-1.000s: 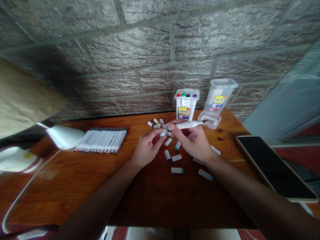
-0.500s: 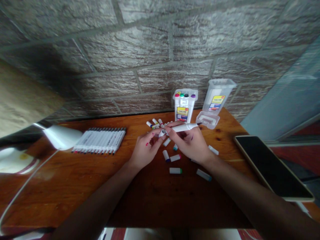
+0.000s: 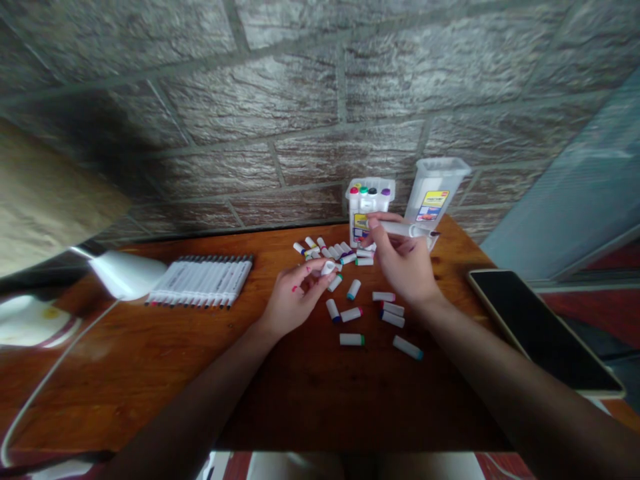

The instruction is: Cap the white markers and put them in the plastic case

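Observation:
Pinched in my left hand (image 3: 295,293) is a white marker cap (image 3: 328,267), its open end facing up and right. My right hand (image 3: 407,267) grips a white marker (image 3: 397,229) lying nearly level, its uncapped dark tip pointing right, in front of the clear boxes. Several loose white caps with coloured ends lie on the wooden table between and below my hands, among them a green-ended cap (image 3: 352,339) and a blue-ended cap (image 3: 408,347). More caps sit in a cluster (image 3: 325,250) just beyond my left hand.
A clear box of markers (image 3: 370,193) stands against the brick wall, with an open clear box (image 3: 440,177) to its right. Capped markers lie in a row (image 3: 200,280) at left, beside a white lamp (image 3: 127,273). A dark-screened tablet (image 3: 545,330) rests at the right edge.
My right hand has moved right and up, away from my left hand, carrying the marker. More caps on the table have come into view. My left hand has stayed in place with its cap.

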Demonstrator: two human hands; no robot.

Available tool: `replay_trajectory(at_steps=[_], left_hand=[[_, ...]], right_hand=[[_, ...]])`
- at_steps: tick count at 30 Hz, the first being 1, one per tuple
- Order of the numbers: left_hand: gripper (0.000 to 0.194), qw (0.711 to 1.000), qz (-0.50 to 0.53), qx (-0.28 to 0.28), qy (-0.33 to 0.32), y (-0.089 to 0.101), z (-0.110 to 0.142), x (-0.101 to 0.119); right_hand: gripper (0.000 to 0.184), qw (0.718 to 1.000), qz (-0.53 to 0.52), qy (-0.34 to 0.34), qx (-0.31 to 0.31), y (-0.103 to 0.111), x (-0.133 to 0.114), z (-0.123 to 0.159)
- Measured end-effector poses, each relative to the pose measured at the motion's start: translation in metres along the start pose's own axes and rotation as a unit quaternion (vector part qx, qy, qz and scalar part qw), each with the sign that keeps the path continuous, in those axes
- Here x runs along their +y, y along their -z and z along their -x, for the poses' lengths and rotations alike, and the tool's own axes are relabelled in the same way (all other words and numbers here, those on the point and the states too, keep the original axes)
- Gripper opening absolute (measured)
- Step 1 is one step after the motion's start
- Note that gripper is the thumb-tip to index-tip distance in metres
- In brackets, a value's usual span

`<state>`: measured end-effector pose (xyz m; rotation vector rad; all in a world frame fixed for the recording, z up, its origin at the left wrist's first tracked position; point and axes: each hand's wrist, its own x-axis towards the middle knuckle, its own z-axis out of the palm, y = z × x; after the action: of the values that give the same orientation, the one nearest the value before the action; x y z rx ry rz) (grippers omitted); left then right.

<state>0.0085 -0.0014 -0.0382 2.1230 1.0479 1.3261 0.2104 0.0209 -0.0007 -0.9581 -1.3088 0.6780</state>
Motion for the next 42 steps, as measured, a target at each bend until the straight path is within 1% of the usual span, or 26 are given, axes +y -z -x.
replay_trajectory(at_steps=[1,4,7,10,12,15,17,22,25,27,29,31,34,38,42], left_hand=[[0.020,1.000,0.002,0.002,0.001,0.000,0.000,0.000],[0.021,1.000,0.003,0.007,0.005,0.001,0.000,-0.002],[0.020,1.000,-0.004,0.007,0.008,0.002,-0.001,-0.003],[0.019,1.000,-0.010,0.005,0.002,0.002,-0.002,-0.004],[0.019,1.000,-0.010,0.004,-0.008,0.002,-0.002,-0.004],[0.019,1.000,-0.019,0.001,-0.018,0.001,-0.001,-0.003],[0.018,0.999,-0.031,0.002,-0.021,0.001,-0.001,-0.002],[0.019,0.999,-0.041,0.008,-0.015,0.002,-0.002,-0.004],[0.018,0.999,-0.032,0.013,-0.011,0.003,-0.002,-0.004],[0.020,0.999,-0.032,0.012,-0.028,0.003,-0.002,-0.003],[0.021,0.998,-0.038,0.000,-0.051,0.002,-0.001,-0.001],[0.022,0.997,-0.043,-0.011,-0.059,0.001,0.000,0.001],[0.022,0.998,-0.047,-0.013,-0.039,0.001,0.001,0.001],[0.023,0.999,-0.045,-0.010,-0.012,0.002,0.001,-0.002],[0.022,0.999,-0.036,-0.008,0.001,0.002,0.001,-0.002]], right_hand=[[0.032,1.000,0.005,0.010,-0.010,-0.001,-0.001,0.001],[0.043,0.997,0.023,0.043,-0.055,-0.006,-0.007,0.009],[0.045,0.997,0.016,0.042,-0.070,-0.009,-0.012,0.015],[0.041,0.996,0.006,0.040,-0.078,-0.009,-0.013,0.019],[0.035,0.995,0.003,0.040,-0.096,-0.009,-0.012,0.021],[0.033,0.991,0.007,0.044,-0.130,-0.009,-0.013,0.022],[0.031,0.987,0.018,0.067,-0.143,-0.009,-0.015,0.022],[0.020,0.977,0.057,0.117,-0.167,-0.009,-0.014,0.021],[0.020,0.971,0.085,0.154,-0.160,-0.006,-0.012,0.019],[0.023,0.970,0.111,0.169,-0.134,-0.003,-0.011,0.018],[0.024,0.974,0.127,0.157,-0.104,-0.002,-0.010,0.016],[0.025,0.980,0.121,0.129,-0.086,-0.002,-0.010,0.015],[0.025,0.986,0.092,0.105,-0.089,-0.005,-0.010,0.016],[0.024,0.991,0.041,0.094,-0.086,-0.007,-0.011,0.019],[0.029,0.990,0.051,0.098,-0.084,-0.006,-0.015,0.021]])
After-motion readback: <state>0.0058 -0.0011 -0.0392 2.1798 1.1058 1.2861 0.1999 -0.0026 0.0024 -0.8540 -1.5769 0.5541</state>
